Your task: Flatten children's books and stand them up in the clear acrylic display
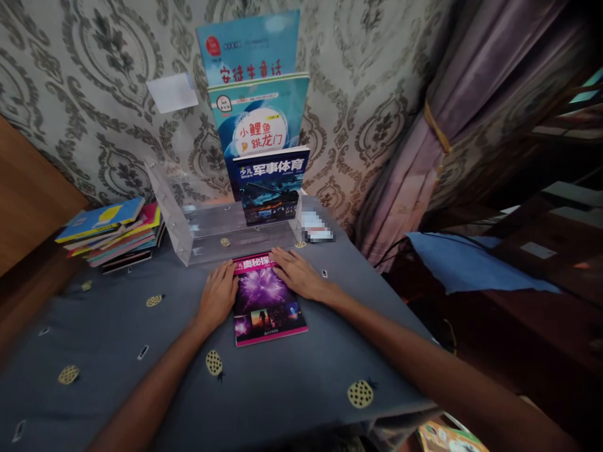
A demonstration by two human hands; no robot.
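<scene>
A purple and pink book (264, 292) lies flat on the grey patterned tablecloth (282, 383). My left hand (219, 295) rests at its upper left edge, fingers extended. On the upper right part of the cover lies my right hand (298, 274), with its fingers stretched over the corner. Just behind the book is a clear tiered stand (207, 245). Upright at its right side are a dark blue book (271, 188), a teal book (261, 122) and, at the back, a light blue book (254, 47), each partly covered by the one before it.
A stack of colourful books (117, 232) lies left of the stand. To its right is a blurred, phone-like object (316, 226). A white paper (173, 93) is on the patterned wall. Beyond the table's right edge are a tied curtain (409, 157) and a blue cloth (466, 263).
</scene>
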